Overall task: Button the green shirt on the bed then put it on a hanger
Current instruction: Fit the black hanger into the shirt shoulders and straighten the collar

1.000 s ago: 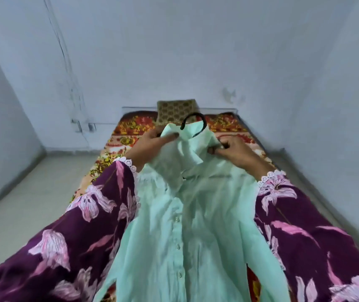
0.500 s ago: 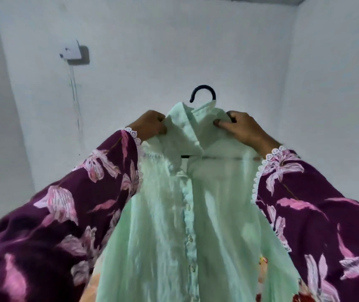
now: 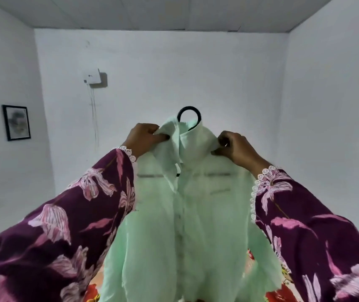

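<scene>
The green shirt [image 3: 187, 214] is held up in the air before a white wall [image 3: 196, 68], already draped over a black hanger [image 3: 189, 113] whose hook rises above the collar. The collar's left side is pinched shut in the left hand [image 3: 144, 138]; the right side is pinched likewise in the right hand [image 3: 234, 148]. The step in hand appears to be settling the collar. It is best done by drawing both sides down evenly, so the shoulders are seated squarely on the hanger. The placket hangs between the sleeves [image 3: 65, 225], closed as far as can be seen.
</scene>
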